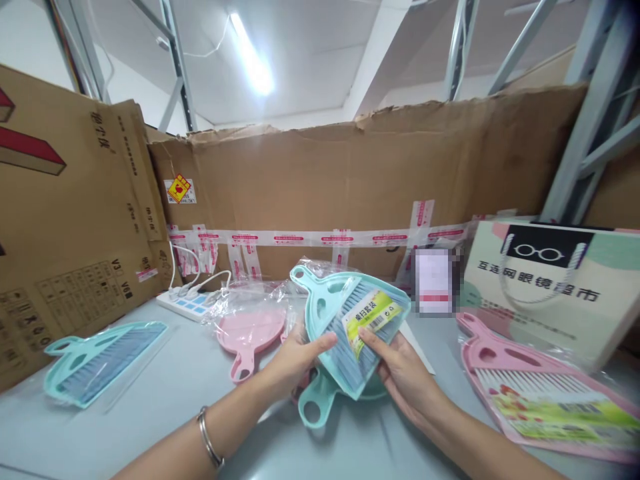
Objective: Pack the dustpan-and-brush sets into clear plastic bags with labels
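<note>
Both my hands hold a mint-green hand brush (320, 297) with grey-blue bristles, tilted above the table. My left hand (307, 347) grips its left edge, thumb lying across the bristles. At the lower right side, my right hand (395, 360) pinches the brush, its thumb pressed on a yellow-green and white label card (373, 317) over the bristles. Beneath the brush is a mint-green dustpan (317, 403), its round-holed handle pointing toward me and most of its pan hidden. My fingers behind the brush are partly hidden.
A bagged mint-green brush (75, 360) lies left; a pink dustpan (253, 330) in clear plastic lies behind my left hand. To the right are a pink brush set (505, 353) and a paper bag (540, 287). A power strip (185, 305) stands near the cardboard wall (310, 180).
</note>
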`<action>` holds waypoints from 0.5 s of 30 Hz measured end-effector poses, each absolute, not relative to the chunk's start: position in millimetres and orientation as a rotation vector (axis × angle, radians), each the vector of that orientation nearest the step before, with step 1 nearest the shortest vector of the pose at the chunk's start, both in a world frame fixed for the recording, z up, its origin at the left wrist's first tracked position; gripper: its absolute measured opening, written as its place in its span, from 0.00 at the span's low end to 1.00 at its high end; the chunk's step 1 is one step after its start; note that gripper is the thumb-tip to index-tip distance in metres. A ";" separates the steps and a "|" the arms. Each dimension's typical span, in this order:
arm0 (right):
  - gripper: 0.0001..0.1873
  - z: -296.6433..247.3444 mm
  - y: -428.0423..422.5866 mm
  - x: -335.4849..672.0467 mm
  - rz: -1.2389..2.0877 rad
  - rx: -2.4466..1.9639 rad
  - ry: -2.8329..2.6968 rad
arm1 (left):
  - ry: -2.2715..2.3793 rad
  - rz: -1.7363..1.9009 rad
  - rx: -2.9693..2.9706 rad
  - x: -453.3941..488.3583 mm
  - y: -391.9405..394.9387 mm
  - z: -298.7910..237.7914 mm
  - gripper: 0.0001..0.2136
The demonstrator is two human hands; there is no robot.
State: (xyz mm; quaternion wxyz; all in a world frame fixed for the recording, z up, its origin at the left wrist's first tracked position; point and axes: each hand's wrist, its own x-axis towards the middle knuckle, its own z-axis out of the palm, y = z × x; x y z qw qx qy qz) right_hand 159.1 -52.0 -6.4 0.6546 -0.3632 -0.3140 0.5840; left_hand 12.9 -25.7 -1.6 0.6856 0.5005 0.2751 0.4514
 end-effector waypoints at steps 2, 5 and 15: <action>0.25 -10.1 -52.6 156.1 1.264 -0.843 -0.740 | 0.616 1.036 1.123 13.0 -24.0 -1.0 0.36; 0.24 -16.4 -53.6 151.9 1.153 -0.892 -0.762 | 0.619 1.128 1.184 11.3 -23.1 0.1 0.37; 0.23 -21.2 -55.7 150.0 1.079 -0.942 -0.795 | 0.674 1.078 1.191 12.2 -30.7 4.7 0.33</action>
